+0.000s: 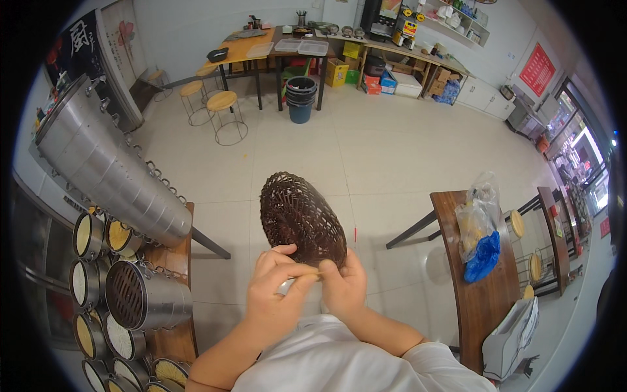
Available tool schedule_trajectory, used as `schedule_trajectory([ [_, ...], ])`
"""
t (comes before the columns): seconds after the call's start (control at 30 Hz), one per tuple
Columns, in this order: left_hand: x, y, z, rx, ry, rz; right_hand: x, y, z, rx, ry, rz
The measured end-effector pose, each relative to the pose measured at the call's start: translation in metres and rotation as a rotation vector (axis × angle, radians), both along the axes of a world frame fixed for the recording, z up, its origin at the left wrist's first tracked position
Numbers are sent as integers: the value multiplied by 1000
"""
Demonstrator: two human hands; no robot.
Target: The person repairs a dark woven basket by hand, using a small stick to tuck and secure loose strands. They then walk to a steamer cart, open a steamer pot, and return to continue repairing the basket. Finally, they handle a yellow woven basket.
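Meeting at the basket [304,219], left hand [273,284] and right hand [345,287] curl inward.

Fingers [330,273] hide the near end of the basket [304,219]; anything pinched between them is too small to tell. The lowest pots [155,370] are cut off below.

- Head-worn fisheye view: looks down and forward from above left hand [273,282] and right hand [342,291].
- Range: hands near; floor [392,147] beyond them farther off.
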State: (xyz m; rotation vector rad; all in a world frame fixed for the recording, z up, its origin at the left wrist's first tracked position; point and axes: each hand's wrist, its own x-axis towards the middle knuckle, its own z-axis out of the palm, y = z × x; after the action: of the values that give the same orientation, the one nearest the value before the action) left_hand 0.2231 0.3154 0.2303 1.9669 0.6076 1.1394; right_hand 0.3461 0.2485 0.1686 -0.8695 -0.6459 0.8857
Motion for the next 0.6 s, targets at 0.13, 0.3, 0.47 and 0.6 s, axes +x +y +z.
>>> schedule_trajectory([
  [0.13, 0, 3, 0, -9, 0, 75, 4, 4, 2, 54, 79, 0],
  [0.3, 5, 2, -3, 185, 84, 128, 3, -1, 5, 91, 65, 9],
  [0.47, 6, -2, -4, 218, 107, 112, -1, -9, 6, 31, 35, 22],
  [0.6, 6, -3, -4, 234, 90, 114, -5, -10, 3, 60, 28, -3],
])
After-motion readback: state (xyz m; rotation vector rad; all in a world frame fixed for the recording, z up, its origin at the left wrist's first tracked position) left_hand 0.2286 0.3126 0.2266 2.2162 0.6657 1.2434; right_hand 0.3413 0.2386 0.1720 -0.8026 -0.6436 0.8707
